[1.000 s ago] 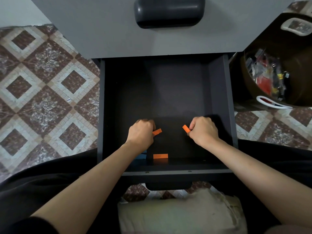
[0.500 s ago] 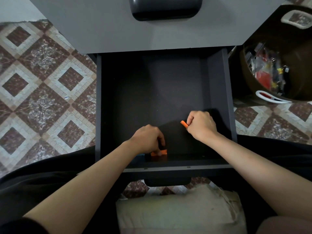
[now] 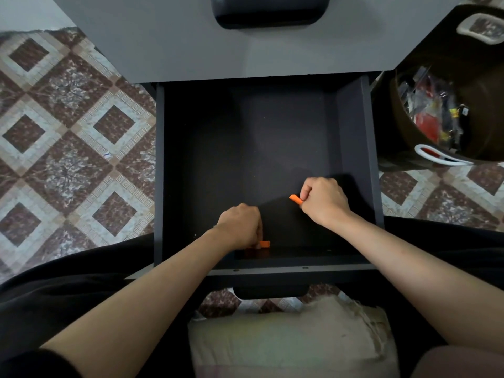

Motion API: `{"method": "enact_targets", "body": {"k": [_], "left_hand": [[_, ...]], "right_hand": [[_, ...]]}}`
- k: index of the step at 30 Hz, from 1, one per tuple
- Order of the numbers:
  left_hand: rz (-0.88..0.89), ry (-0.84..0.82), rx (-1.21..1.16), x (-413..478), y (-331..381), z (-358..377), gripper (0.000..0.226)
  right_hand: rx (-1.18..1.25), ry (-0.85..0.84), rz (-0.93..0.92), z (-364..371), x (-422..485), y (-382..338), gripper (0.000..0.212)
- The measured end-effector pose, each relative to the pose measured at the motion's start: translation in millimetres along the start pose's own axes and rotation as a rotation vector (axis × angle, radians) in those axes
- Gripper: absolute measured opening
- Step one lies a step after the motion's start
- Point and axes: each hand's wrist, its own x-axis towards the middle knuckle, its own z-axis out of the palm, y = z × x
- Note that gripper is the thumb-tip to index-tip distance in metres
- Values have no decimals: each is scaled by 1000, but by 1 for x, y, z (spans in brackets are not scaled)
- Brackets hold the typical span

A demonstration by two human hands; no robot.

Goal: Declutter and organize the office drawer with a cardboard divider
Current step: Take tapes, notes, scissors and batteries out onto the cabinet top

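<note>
The dark drawer (image 3: 354,137) stands pulled out under a grey cabinet, its floor almost bare. My right hand (image 3: 323,200) is inside at the right, fingers curled, pinching a small orange piece (image 3: 295,199) that sticks out to the left. My left hand (image 3: 241,226) is down at the drawer's front wall, fingertips on a second orange piece (image 3: 264,244) lying on the floor there. Whether another orange piece is inside the left hand is hidden. No cardboard divider shows.
A brown basket (image 3: 485,85) full of mixed office clutter stands on the patterned tile floor to the drawer's right. A closed drawer with a dark handle (image 3: 268,9) is above. A beige cushion (image 3: 289,336) lies below the drawer front.
My left hand, which pinched an orange piece, moved down to the one by the front wall. My right hand kept its orange piece and stayed roughly in place.
</note>
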Motion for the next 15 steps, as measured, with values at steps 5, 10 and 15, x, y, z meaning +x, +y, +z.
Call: {"method": "enact_targets", "body": {"k": [5,10,15], "left_hand": [[1,38,38,0,1,2,11],[20,9,74,-1,0,2,12],[-46,48,-261,1,0,-8,8]], "right_hand": [[8,0,-19,1,0,0,9],[21,16,-18,2,0,1,9],[140,2,-9,2,4,0,11]]}}
